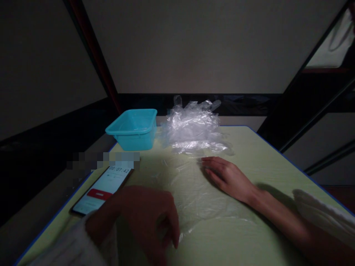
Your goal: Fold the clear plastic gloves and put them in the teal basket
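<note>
A clear, thin disposable plastic glove [201,201] lies spread on the table between my hands, its outline faint. My left hand [146,210], in dim light at the front, is curled, with thumb and finger pinched at the glove's near edge; part of the grip is hidden. My right hand [226,175] rests palm down at the film's right side, fingers stretched toward the far end. Just beyond these fingertips sits a crumpled heap of clear plastic gloves [194,127], with some finger shapes sticking up.
A turquoise plastic basin [135,142] stands at the back left of the pale table [266,162], which has a blue edge. A phone [104,188] with a running timer lies beside my left wrist. Behind the table rises a pale wall panel [194,48].
</note>
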### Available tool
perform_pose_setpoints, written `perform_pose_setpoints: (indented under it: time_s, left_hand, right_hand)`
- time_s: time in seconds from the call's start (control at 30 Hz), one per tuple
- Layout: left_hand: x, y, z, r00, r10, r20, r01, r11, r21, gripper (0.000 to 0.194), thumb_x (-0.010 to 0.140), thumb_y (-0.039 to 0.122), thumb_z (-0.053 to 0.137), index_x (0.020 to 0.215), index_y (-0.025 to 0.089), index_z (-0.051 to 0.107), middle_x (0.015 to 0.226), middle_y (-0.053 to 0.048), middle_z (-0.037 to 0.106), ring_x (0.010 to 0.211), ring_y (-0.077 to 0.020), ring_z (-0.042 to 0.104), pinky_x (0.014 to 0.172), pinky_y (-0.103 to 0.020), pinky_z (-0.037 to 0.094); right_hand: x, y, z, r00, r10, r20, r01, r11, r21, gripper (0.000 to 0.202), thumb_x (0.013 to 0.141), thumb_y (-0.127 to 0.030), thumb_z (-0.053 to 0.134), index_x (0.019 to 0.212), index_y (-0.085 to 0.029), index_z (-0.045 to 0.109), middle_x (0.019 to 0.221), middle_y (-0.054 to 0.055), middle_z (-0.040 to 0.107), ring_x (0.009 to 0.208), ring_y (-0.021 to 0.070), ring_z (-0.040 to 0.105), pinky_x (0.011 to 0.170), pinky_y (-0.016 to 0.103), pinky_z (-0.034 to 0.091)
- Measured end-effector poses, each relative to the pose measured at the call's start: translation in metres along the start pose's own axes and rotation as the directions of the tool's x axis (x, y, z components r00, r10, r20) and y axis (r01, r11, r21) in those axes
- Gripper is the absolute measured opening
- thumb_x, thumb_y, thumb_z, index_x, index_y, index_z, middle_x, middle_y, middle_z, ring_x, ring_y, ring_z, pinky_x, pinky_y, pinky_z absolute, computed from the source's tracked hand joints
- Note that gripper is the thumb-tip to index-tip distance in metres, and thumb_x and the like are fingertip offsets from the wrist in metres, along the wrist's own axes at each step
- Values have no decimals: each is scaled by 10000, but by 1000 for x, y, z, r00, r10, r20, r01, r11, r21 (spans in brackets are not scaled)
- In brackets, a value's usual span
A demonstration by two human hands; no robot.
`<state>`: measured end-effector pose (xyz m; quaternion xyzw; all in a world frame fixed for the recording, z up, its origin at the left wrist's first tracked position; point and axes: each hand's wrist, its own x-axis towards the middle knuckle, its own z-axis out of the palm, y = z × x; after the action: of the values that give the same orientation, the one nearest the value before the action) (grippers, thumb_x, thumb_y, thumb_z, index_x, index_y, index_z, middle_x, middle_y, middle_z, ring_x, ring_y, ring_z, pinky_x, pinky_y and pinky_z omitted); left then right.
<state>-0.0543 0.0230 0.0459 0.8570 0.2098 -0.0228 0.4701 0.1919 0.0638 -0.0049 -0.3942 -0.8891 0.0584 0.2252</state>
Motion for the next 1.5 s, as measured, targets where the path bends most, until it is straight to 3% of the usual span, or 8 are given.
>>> perform_pose_setpoints:
  time_s: [0.07,0.13,0.2,0.27,0.53,0.93,1.3,1.5]
  left_hand:
    - [3,2,-5,998,47,43,-45,998,-45,352,815,437,505,800,136,689,627,10,653,550,-87,531,555,-190,432]
    - [15,-1,-6,989,48,-140,-53,998,-37,172,799,280,582,805,148,692,672,-1,676,576,-98,554,560,-191,435]
    - [31,-6,-1,868,37,-496,-21,999,39,160,812,157,531,767,130,683,708,-28,681,640,-123,592,615,-220,458]
    - [46,-11,9,753,105,-650,-10,989,148,191,802,84,494,843,115,678,821,-55,686,759,-146,620,717,-255,480]
    - [64,-16,45,910,256,-325,-4,790,614,391,893,216,438,1267,103,454,1353,-110,459,1282,-192,362,1077,-312,261]
    - [52,-15,47,939,230,-256,-18,777,629,458,908,400,401,1344,265,364,1467,-107,265,1351,-258,220,1079,-462,202]
    - [39,3,50,931,198,-306,-14,858,513,593,857,456,493,1363,188,338,1454,-124,289,1346,-261,233,1075,-452,259]
    - [51,-18,34,773,141,-618,224,851,475,357,894,244,400,1199,94,512,1331,-149,473,1253,-222,403,1042,-412,342]
  right_hand:
    - [0,-1,1,1000,-22,22,22,1000,8,313,891,-189,372,1089,-109,601,1148,138,616,1049,231,583,897,413,492]
    - [0,-3,2,998,-43,39,42,999,15,322,887,-176,372,1126,-121,580,1173,130,604,1074,225,570,912,408,485]
    - [1,-5,3,997,-56,44,55,998,18,346,874,-150,372,1172,-131,548,1199,124,590,1098,222,557,921,409,480]
    - [1,-5,4,997,-59,43,58,998,16,380,856,-116,364,1202,-132,521,1215,128,579,1111,223,548,919,418,480]
    - [0,0,4,999,-21,35,20,1000,19,385,840,-91,356,1188,-61,517,1215,169,569,1110,244,542,925,411,471]
    - [0,1,-3,998,-22,57,23,1000,-17,366,871,-140,354,1197,-100,516,1232,154,558,1111,236,541,908,407,481]
    - [-3,24,-11,994,92,-55,-98,988,-119,368,825,-99,352,1112,-99,580,1181,154,598,1079,259,573,901,442,487]
    - [0,10,0,1000,23,-11,-23,1000,-18,363,881,-164,350,1173,-113,559,1218,151,578,1115,248,551,933,454,467]
